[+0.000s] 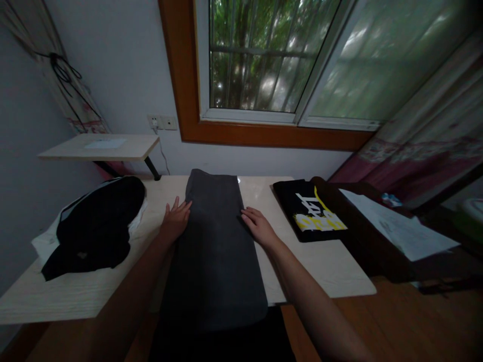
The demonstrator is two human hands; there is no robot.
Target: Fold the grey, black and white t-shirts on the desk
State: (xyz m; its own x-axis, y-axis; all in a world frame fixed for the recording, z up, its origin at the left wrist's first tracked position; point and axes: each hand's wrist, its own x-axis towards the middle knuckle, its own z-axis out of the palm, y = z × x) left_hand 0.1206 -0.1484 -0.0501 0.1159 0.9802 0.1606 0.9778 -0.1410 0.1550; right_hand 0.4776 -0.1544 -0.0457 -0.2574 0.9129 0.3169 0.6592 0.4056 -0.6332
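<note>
A dark grey garment point(217, 241), folded into a long strip, lies across the middle of the table, and its near end hangs over the front edge. Its exact kind cannot be made out. At its left edge rests my left hand point(176, 218), open, with fingers apart and the tips touching the cloth. My right hand point(259, 226) lies against the opposite edge, its fingers stretched out on the fabric and its thumb hard to see. Off to the right is a folded black T-shirt point(307, 208) with a white and yellow print.
A heap of black and white clothes point(94, 226) covers the left part of the pale table point(320, 266). Behind it stands a small raised shelf point(132, 148) with a paper on top. A dark brown chair-like piece point(370, 226) bearing papers point(400, 226) stands at the right. A window point(275, 65) is ahead.
</note>
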